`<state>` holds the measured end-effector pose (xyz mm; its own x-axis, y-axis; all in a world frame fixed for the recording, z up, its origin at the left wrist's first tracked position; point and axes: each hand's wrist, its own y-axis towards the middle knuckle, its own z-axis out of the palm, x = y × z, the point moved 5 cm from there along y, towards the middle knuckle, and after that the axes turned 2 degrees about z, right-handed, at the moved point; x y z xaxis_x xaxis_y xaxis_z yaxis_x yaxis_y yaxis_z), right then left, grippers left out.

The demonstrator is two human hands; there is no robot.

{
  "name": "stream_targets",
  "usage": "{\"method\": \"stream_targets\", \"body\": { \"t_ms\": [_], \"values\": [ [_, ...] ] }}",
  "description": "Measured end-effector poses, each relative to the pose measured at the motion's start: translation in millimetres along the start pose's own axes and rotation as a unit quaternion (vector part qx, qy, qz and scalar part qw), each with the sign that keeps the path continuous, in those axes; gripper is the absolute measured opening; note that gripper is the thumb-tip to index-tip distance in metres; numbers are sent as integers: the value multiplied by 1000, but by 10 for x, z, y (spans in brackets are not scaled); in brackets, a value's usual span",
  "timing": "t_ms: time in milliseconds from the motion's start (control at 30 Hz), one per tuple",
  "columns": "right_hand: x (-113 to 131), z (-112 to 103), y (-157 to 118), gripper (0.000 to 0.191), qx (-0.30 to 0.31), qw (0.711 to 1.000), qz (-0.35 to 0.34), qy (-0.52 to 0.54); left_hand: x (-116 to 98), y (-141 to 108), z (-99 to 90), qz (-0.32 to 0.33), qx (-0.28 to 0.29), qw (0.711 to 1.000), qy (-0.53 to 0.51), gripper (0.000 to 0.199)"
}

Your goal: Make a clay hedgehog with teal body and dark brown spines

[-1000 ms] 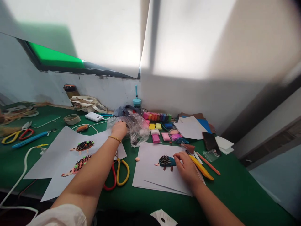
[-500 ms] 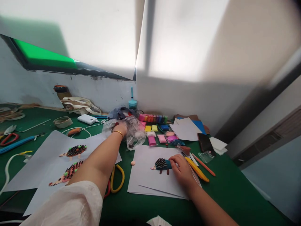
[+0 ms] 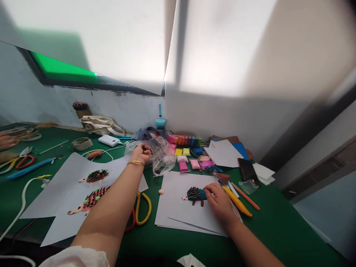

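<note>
My left hand (image 3: pixel 141 154) is over the clear plastic bag (image 3: pixel 164 163), its fingers closed on small dark pieces that are partly hidden. On white paper (image 3: pixel 178 215) lies a hedgehog figure (image 3: pixel 198 193) with a blue body, black spines, a pale snout and brown legs. At its rear end is my right hand (image 3: pixel 219 203), fingertips bent together and touching the blue body; whatever they pinch is hidden. To the left, other sheets carry a pink hedgehog (image 3: pixel 93 200) and a brown hedgehog (image 3: pixel 97 176), both with green dots. My left forearm partly covers the pink one.
Clay packets (image 3: pixel 183 166) in several colours lie behind the paper. A yellow cutter (image 3: pixel 237 202) and a phone (image 3: pixel 247 171) are at right. Yellow-and-red scissors (image 3: pixel 143 209) lie between the papers. Another person's hand (image 3: pixel 7 141) shows at far left.
My left hand has drawn up out of the bag a little, and dark pieces now show at its fingers. The view has shifted left, bringing in another person's hand. My right hand stays at the blue hedgehog.
</note>
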<state>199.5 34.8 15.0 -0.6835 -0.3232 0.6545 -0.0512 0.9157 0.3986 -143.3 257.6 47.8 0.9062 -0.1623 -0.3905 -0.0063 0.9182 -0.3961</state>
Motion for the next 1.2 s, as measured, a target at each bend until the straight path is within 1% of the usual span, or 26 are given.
{"method": "stream_targets", "body": {
  "t_ms": [33,67,100,167,267,333,400,467,500,567,667,700,767,867,967,1033,1200],
  "values": [
    [5,-3,-1,23,1,1000,0,1,21,-47,-48,7,-12,1000,-8,34],
    [10,-6,-2,23,1,1000,0,1,48,-97,-92,12,-27,999,-13,21],
    [15,-8,-3,23,2,1000,1,2,74,-147,-121,15,-37,999,-18,14],
    [21,-11,-4,23,5,1000,5,3,115,-247,-130,16,-42,999,-27,19],
    [21,-12,-3,22,5,1000,6,4,150,-420,-64,12,-30,999,-31,28],
    [19,-12,-3,22,-1,1000,2,7,206,-573,-8,12,-8,999,-33,32],
    [23,-12,-4,22,-6,1000,-4,12,351,-767,18,6,18,999,-31,34],
    [45,-21,-3,21,-12,1000,-8,19,608,-992,4,-15,45,999,-23,32],
    [67,-28,-1,21,-16,1000,-10,23,778,-1109,-15,-37,59,998,-12,30],
    [137,-46,10,21,-18,999,-12,28,1175,-1342,-57,-115,98,988,31,29],
    [305,-45,54,20,3,999,-31,43,1680,-1616,-130,-193,128,969,87,29],
    [367,-37,75,19,12,998,-41,52,1810,-1684,-142,-217,138,961,102,29],
    [467,-10,123,18,26,995,-51,79,2003,-1782,-166,-261,139,945,136,31],
    [511,58,191,19,51,989,-20,134,2125,-1842,-180,-288,141,927,196,37],
    [491,100,230,18,66,983,7,172,2145,-1840,-188,-288,153,908,263,42],
    [497,92,248,17,73,983,-8,166,2147,-1820,-187,-282,162,900,292,44],
    [593,-11,298,15,69,988,-84,109,2183,-1755,-157,-272,166,891,322,47]
  ]
}}
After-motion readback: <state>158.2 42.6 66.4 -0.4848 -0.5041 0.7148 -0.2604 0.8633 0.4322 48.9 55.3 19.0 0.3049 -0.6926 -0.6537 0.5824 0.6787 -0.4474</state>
